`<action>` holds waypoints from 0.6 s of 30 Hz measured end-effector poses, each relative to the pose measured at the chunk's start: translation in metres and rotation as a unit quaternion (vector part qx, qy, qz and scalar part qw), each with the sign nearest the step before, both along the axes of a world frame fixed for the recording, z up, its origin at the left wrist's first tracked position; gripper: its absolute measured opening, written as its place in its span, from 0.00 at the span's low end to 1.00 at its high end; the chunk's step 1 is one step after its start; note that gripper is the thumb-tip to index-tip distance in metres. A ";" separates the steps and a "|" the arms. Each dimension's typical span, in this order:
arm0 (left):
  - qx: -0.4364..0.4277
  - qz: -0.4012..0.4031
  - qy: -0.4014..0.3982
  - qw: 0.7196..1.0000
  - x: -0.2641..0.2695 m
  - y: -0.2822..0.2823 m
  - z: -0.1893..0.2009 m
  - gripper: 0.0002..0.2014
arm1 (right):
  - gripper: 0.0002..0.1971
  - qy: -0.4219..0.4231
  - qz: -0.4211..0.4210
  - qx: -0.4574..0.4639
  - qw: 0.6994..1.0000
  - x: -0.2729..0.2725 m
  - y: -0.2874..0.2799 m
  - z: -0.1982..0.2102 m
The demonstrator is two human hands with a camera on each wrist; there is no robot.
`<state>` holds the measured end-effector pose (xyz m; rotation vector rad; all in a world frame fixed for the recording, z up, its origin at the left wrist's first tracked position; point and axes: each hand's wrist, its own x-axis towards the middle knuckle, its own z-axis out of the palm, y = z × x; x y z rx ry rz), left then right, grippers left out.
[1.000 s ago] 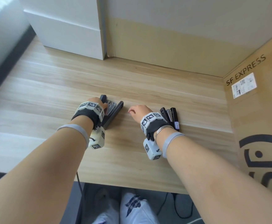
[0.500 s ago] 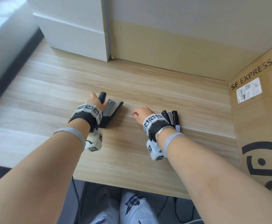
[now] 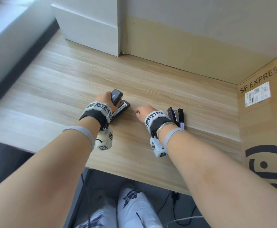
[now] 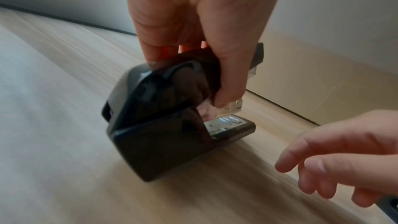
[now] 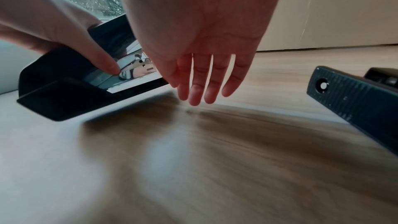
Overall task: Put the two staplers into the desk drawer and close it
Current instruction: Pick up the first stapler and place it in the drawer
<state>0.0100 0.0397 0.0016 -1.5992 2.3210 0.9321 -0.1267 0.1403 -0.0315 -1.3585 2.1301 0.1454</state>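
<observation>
A: What could go wrong here?

B: The left hand [image 4: 193, 28] pinches only the top arm of the big black stapler [image 4: 172, 117]. Its base hangs open, tipped up, one end just at the counter [image 3: 150, 83]. I think it could swing or slip out, because the grip is small.

A: And the other hand?

B: The right hand [image 5: 202, 40] is open, fingers straight, holding nothing. It hangs between the two staplers.

A: Where is the second one?

B: The slim black stapler [image 3: 178, 116] lies on its side on the counter, just right of the right hand. A reach could knock it.

A: What do they look like?

B: Both black with shiny metal inside. No drawer shows yet.
</observation>
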 end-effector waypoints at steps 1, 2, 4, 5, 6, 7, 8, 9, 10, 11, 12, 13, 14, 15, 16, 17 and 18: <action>-0.006 0.001 0.001 1.000 0.004 -0.001 0.002 0.20 | 0.16 0.000 0.001 -0.003 1.000 0.003 -0.001 0.001; -0.008 0.004 0.003 1.000 0.010 -0.001 0.005 0.20 | 0.16 0.000 0.004 -0.006 1.000 0.007 -0.002 0.003; -0.011 0.013 0.004 1.000 0.022 -0.002 0.012 0.22 | 0.16 -0.002 0.010 -0.004 1.000 0.016 -0.004 0.004; -0.014 0.018 0.003 1.000 0.030 -0.003 0.015 0.22 | 0.16 -0.001 0.012 -0.003 1.000 0.022 -0.004 0.005; -0.018 0.020 0.000 1.000 0.039 -0.003 0.019 0.23 | 0.16 0.001 0.015 -0.003 1.000 0.029 -0.005 0.005; -0.022 0.022 -0.003 1.000 0.049 -0.004 0.022 0.23 | 0.16 0.002 0.017 -0.004 1.000 0.037 -0.007 0.006; -0.028 0.024 -0.006 0.999 0.060 -0.004 0.024 0.23 | 0.17 0.004 0.022 -0.006 1.000 0.045 -0.008 0.006; -0.033 0.025 -0.008 0.999 0.071 -0.006 0.025 0.23 | 0.17 0.006 0.025 -0.006 1.000 0.054 -0.010 0.007; -0.036 0.028 -0.007 0.999 0.084 -0.006 0.026 0.23 | 0.17 0.006 0.028 -0.007 1.000 0.063 -0.011 0.007; -0.039 0.034 -0.005 0.999 0.098 -0.006 0.027 0.23 | 0.17 0.007 0.032 -0.010 0.999 0.074 -0.012 0.008; -0.042 0.043 -0.004 0.998 0.113 -0.006 0.028 0.23 | 0.17 0.010 0.037 -0.016 0.999 0.086 -0.015 0.009; -0.046 0.049 -0.004 0.998 0.128 -0.005 0.029 0.23 | 0.17 0.013 0.040 -0.022 0.999 0.098 -0.017 0.010; -0.049 0.054 -0.006 0.997 0.143 -0.004 0.030 0.23 | 0.17 0.014 0.045 -0.027 0.999 0.110 -0.019 0.011; -0.054 0.061 -0.007 0.997 0.158 -0.002 0.030 0.23 | 0.17 0.015 0.049 -0.032 0.998 0.123 -0.022 0.012; -0.057 0.069 -0.006 0.996 0.173 0.000 0.030 0.24 | 0.17 0.015 0.053 -0.038 0.998 0.136 -0.024 0.012; -0.059 0.078 -0.001 0.995 0.190 0.002 0.030 0.24 | 0.16 0.015 0.056 -0.043 0.997 0.148 -0.026 0.013; -0.062 0.088 0.004 0.994 0.206 0.003 0.030 0.24 | 0.16 0.016 0.060 -0.051 0.997 0.159 -0.027 0.013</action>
